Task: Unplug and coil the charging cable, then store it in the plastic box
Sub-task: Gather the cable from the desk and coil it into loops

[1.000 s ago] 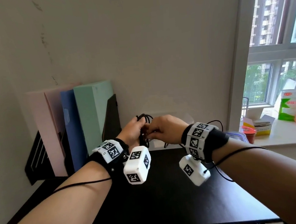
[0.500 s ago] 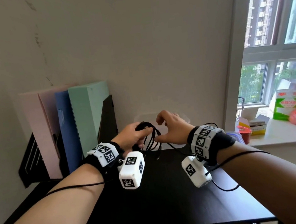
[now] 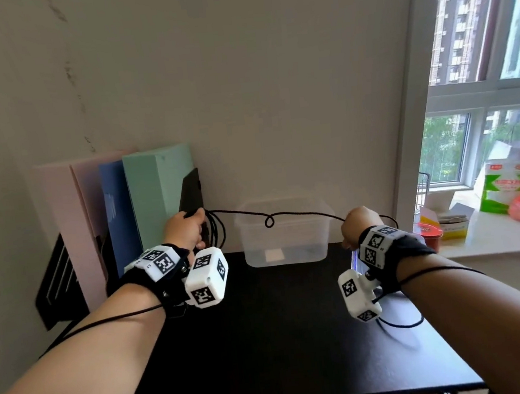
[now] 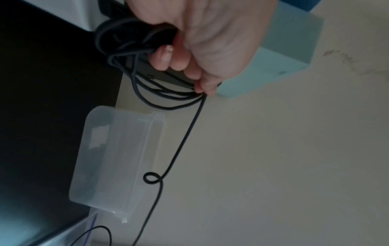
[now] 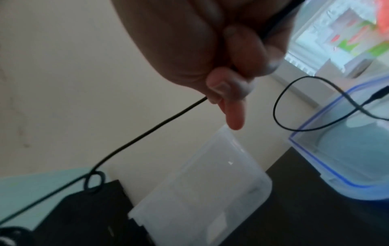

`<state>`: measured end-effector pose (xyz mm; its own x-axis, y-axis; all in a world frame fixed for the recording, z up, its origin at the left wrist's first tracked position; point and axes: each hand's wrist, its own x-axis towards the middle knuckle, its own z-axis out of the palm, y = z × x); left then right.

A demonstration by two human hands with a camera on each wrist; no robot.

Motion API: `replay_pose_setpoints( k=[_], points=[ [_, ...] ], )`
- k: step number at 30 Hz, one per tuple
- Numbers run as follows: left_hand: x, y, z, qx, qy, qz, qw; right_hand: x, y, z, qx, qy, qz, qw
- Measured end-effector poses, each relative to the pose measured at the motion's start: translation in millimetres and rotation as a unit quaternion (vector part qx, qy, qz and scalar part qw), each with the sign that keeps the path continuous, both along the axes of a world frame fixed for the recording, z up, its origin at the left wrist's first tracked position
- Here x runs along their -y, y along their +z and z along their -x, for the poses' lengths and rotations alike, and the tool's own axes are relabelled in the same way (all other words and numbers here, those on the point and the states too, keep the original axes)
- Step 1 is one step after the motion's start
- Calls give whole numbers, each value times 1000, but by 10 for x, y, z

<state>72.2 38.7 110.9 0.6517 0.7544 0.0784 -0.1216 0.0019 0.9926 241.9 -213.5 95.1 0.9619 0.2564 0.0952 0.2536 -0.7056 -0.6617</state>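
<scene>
My left hand [image 3: 188, 228] [image 4: 189, 55] grips a bundle of black charging cable [image 4: 130, 55] loops near the green box. From it a single strand of cable [image 3: 299, 214] [image 5: 147, 131] runs right, with a small kink loop, to my right hand [image 3: 356, 223] [image 5: 229, 83], which pinches it. The strand hangs above the open translucent plastic box [image 3: 284, 242] [image 4: 109, 159] [image 5: 202, 191] standing against the wall. Past my right hand the cable tail [image 5: 294, 106] curls over the blue-rimmed lid [image 5: 341, 153], its plug end at the frame edge.
Pink, blue and green file boxes [image 3: 159, 194] stand in a black bookend [image 3: 192, 194] at back left of the black table [image 3: 283, 338]. The windowsill [image 3: 497, 236] at right carries a red cup, a green-white carton and a red bag.
My hands were together at the coil; now they have spread apart, the right hand drawing a strand of cable out to the right over the plastic box.
</scene>
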Motion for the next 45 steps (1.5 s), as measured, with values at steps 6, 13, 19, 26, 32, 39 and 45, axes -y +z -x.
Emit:
replay_pose_setpoints(
  k=[6,13,19,26,32,39,45],
  points=[
    [-52,97,58,-37,52,-13,998,104,-173,-109,0,-50,10,999],
    [-54,163,152,-35,72,-9,997,216,-220,-33,19,-72,32,997],
    [-1,204,108,38,0,56,998,110,-388,203,38,13,276,960],
    [290,219,17,64,-104,104,987,-390,-281,620,-141,236,29,961],
    [327,173,48,80,-161,159,971,-534,-393,673,27,155,-8,988],
    [385,217,94,127,-251,172,944,-653,-372,610,-129,165,-142,967],
    [255,189,47,189,-250,222,923,-661,-503,767,-45,213,2,976]
  ],
)
